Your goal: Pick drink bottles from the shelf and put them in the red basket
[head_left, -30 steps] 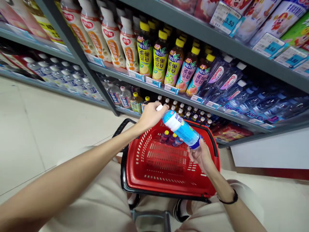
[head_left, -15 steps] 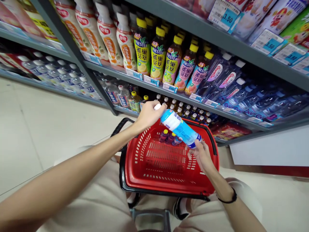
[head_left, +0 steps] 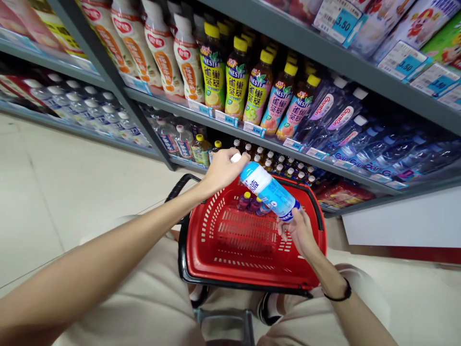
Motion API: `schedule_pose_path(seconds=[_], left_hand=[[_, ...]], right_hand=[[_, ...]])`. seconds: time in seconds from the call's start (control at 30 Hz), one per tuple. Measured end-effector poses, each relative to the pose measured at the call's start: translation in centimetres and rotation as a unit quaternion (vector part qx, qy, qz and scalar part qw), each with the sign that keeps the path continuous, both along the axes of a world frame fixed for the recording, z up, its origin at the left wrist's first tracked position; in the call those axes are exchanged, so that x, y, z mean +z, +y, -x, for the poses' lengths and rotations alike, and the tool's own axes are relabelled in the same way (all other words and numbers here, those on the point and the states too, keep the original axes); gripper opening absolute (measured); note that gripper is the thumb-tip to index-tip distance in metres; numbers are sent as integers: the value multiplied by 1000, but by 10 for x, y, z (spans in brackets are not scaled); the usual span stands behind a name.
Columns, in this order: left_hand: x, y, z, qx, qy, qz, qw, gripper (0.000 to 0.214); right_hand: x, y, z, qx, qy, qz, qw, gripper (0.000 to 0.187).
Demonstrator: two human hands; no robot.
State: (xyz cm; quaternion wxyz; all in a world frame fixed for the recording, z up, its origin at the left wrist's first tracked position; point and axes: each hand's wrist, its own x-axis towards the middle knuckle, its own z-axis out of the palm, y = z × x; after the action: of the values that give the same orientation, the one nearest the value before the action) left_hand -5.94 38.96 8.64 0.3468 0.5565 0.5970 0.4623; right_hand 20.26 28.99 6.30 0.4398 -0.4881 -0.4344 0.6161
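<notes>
A blue drink bottle [head_left: 269, 190] with a white cap lies slantwise in the air between my two hands, above the basket. My left hand [head_left: 226, 168] is closed around its neck and cap end. At the dark-blue base, my right hand [head_left: 299, 227] grips with the thumb on top, some fingers hanging loose beneath. Under the bottle stands a red shopping basket [head_left: 201, 269] with a black rim and handle. Inside it, against the far wall, sit several small bottles with yellow and purple caps [head_left: 248, 201], partly covered by the blue bottle.
Grey store shelves [head_left: 169, 103] rise in front, holding rows of yellow-capped tea bottles [head_left: 236, 79], white-and-orange bottles [head_left: 162, 53] and clear water bottles [head_left: 336, 113]. A low stool-like frame [head_left: 225, 319] is between my feet. A white panel [head_left: 406, 216] stands at the right.
The blue bottle has turned slightly about its length, bringing more of its white label lettering into sight. Both hands keep nearly the same places.
</notes>
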Motion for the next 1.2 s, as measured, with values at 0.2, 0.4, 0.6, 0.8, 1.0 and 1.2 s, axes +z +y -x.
schedule_pose_path(seconds=[0.2,0.4,0.6,0.8,1.0,1.2], left_hand=[[1,0,1,6,3,9,1000,38],[-1,-3,-3,-16,19,7,1000,36],[-1,0,-5,12,27,16,999,34],[-3,1,-3,3,12,28,1000,37],[-6,1,-1,-8,21,2,1000,35],[-6,0,-1,-13,18,11,1000,37]], right_hand=[[-7,-1,-2,15,-20,-7,1000,43],[-7,1,0,-93,-27,-1,995,45],[-2,-3,7,-67,5,-29,997,62],[0,-2,4,-50,-2,-23,998,37],[-2,-1,3,-22,15,-41,999,68],[-4,-2,2,-21,24,16,999,39]])
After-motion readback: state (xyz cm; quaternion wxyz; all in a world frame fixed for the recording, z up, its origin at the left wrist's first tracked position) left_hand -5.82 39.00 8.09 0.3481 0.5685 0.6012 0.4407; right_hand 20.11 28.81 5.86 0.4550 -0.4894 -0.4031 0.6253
